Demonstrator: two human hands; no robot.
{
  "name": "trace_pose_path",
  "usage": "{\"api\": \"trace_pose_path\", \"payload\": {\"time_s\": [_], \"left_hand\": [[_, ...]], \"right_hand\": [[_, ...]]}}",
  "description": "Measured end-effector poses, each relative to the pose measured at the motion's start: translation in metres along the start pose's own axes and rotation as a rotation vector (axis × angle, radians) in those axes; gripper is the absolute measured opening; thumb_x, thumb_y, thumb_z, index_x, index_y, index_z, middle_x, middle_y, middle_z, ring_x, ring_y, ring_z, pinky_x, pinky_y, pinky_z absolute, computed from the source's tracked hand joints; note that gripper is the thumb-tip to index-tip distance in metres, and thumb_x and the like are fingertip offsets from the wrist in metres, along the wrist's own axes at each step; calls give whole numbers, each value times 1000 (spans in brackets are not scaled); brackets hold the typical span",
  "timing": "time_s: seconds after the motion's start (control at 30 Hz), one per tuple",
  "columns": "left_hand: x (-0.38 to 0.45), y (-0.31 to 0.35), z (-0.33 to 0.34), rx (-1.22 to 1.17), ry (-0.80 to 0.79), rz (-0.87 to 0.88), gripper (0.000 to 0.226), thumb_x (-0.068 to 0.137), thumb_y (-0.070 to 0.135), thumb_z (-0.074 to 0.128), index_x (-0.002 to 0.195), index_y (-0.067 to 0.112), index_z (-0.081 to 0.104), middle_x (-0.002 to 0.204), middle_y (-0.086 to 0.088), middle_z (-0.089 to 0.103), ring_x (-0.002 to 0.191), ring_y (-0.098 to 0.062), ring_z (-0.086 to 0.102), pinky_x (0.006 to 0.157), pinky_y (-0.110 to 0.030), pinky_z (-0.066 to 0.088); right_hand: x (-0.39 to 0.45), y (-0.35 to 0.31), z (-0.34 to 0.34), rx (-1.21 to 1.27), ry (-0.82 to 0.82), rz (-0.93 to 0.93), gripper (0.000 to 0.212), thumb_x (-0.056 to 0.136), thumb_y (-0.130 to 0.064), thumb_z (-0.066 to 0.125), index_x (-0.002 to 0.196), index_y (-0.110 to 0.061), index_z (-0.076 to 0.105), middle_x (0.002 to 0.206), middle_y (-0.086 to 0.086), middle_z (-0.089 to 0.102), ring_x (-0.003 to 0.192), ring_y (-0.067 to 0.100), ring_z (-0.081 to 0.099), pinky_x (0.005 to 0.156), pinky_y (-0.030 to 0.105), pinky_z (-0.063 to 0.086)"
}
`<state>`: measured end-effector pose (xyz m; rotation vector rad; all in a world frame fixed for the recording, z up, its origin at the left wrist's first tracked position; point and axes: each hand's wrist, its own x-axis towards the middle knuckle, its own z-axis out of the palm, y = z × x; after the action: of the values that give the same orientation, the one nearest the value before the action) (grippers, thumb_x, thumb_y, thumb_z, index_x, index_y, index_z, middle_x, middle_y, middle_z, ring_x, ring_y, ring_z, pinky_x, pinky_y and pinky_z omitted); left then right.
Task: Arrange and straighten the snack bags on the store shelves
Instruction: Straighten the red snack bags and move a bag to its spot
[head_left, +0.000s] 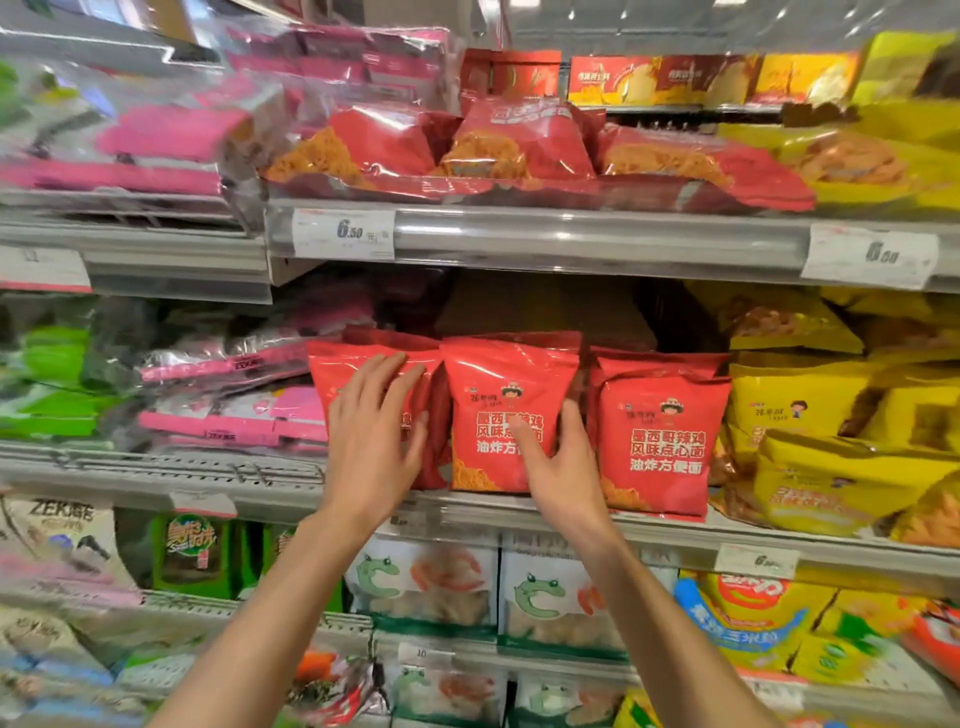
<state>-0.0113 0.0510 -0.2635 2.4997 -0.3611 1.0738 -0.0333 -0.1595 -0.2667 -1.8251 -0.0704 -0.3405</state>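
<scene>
Three red snack bags stand upright in a row on the middle shelf (675, 535). My left hand (371, 441) lies flat with straight fingers against the front of the left red bag (337, 371). My right hand (563, 467) grips the lower right edge of the middle red bag (506, 395), thumb across its front and fingers tucked behind between it and the right red bag (662, 441). More red bags (519, 145) lie tilted back on the shelf above.
Yellow snack bags (831, 441) crowd the shelf to the right, some slumped. Pink and clear packs (234, 415) lie stacked to the left. White frog-print bags (540, 592) fill the shelf below. Price tags (343, 234) sit on the shelf rails.
</scene>
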Motion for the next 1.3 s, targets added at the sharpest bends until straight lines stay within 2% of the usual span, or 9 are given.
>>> {"api": "trace_pose_path", "payload": {"time_s": [0.13,0.27,0.43,0.57,0.67,0.8,0.9,1.03,1.3], "left_hand": [[-1,-1,9,-47,-6,6,52,95,23,55,145,14,52,157,-8,44,149,-26,31,115,-48,29],[-7,2,10,-92,-19,34,56,98,33,54,152,18,45,166,-9,29,156,-27,18,120,-47,20],[-8,10,8,40,36,192,52,99,40,58,146,18,54,163,-13,33,151,-33,27,119,-52,23],[-5,28,20,44,59,269,52,97,44,62,142,19,58,160,-16,38,146,-35,35,118,-55,25],[-5,42,32,47,23,255,60,95,53,61,146,22,54,161,-16,35,148,-37,34,118,-60,22],[-4,48,44,91,-40,222,67,94,62,55,151,26,47,165,-14,29,151,-36,27,121,-62,15],[-2,48,46,113,-48,206,68,95,64,52,152,27,45,165,-14,28,152,-35,26,121,-62,14],[-2,49,52,135,-33,196,69,96,64,49,154,26,43,165,-15,28,152,-34,27,122,-61,14],[-3,49,51,127,-82,205,66,100,62,43,156,28,39,167,-14,25,155,-33,21,123,-61,10]], "right_hand": [[-4,7,5,-53,-22,31,54,99,-53,56,145,-29,42,129,-19,63,117,0,61,104,31,49],[-6,6,7,-151,0,52,45,100,-55,53,137,-29,48,119,-19,66,104,-4,64,97,31,55],[-18,-1,-10,-291,45,13,53,94,-69,49,134,-34,51,122,-16,66,111,4,64,99,33,54],[-40,-5,-45,-449,390,-264,37,102,-45,54,128,-19,61,116,-6,66,107,11,63,95,28,50],[-41,11,-64,-668,628,-356,44,99,-36,60,134,-9,58,142,15,51,135,32,45,112,39,36],[-27,34,-57,-785,508,-162,79,95,-48,64,159,-18,30,169,20,7,154,43,12,120,56,25],[-18,40,-58,-832,470,-139,82,94,-45,66,160,-18,25,169,20,6,152,43,20,109,58,42],[-20,45,-55,-861,492,-148,81,94,-44,64,160,-15,26,167,24,10,148,45,28,104,57,46],[-25,45,-58,-788,353,-119,91,94,-61,54,164,-27,7,170,10,-14,157,34,1,120,56,22]]}}
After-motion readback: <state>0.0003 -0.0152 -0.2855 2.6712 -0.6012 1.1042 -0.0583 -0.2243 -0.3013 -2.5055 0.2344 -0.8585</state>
